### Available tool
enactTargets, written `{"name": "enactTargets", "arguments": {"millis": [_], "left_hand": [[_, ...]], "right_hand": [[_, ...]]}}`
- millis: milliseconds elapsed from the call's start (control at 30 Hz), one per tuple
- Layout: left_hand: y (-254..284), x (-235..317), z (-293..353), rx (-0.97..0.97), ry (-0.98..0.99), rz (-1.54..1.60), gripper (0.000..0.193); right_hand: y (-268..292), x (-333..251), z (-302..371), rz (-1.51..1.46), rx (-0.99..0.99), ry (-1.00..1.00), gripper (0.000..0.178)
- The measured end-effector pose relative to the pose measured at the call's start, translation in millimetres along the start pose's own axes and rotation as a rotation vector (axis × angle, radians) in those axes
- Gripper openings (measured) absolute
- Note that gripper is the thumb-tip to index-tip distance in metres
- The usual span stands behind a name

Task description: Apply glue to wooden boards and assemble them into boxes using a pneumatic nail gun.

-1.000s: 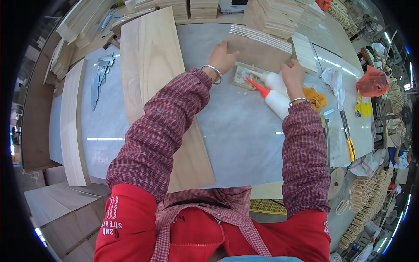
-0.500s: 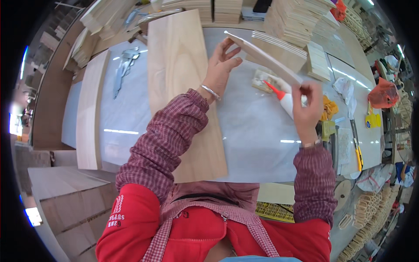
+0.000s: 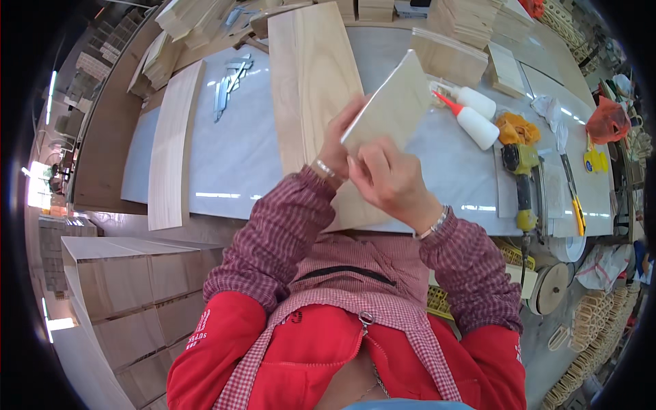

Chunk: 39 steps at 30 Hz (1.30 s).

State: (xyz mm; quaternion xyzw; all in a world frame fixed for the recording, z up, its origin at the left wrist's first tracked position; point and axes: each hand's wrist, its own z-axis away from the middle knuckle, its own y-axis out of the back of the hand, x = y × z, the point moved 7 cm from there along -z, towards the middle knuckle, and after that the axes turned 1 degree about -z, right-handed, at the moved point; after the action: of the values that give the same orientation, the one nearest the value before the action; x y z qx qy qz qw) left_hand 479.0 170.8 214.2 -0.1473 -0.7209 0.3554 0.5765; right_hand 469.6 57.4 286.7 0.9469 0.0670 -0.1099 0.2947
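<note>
- My left hand (image 3: 336, 140) grips the thin wooden panel (image 3: 391, 102) at its left edge, fingers partly hidden behind it;
- my right hand (image 3: 393, 179) has its fingers curled at the panel's lower end; whether they pinch it, I cannot tell;
- the panel tilts above the grey tabletop (image 3: 236, 160); a red-tipped white bottle (image 3: 477, 128) lies to its right.
</note>
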Motion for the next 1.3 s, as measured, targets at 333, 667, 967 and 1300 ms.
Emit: {"name": "enactTargets", "arguments": {"millis": [333,667,967,1300], "left_hand": [[17,-16,84,0.166,0.061,0.047,0.028],[42,1,97,0.222,0.150,-0.124,0.036],[51,-1,122,0.229,0.167,-0.359,0.045],[143,36,183,0.725,-0.118,-1.212,0.052]], "right_hand": [[-21,-6,18,-0.414,-0.122,-0.229,0.034],[76,100,82,-0.336,-0.017,-1.015,0.024],[46,80,137,-0.808,-0.180,-1.273,0.020],[136,131,222,-0.759,0.095,-1.289,0.025]]}}
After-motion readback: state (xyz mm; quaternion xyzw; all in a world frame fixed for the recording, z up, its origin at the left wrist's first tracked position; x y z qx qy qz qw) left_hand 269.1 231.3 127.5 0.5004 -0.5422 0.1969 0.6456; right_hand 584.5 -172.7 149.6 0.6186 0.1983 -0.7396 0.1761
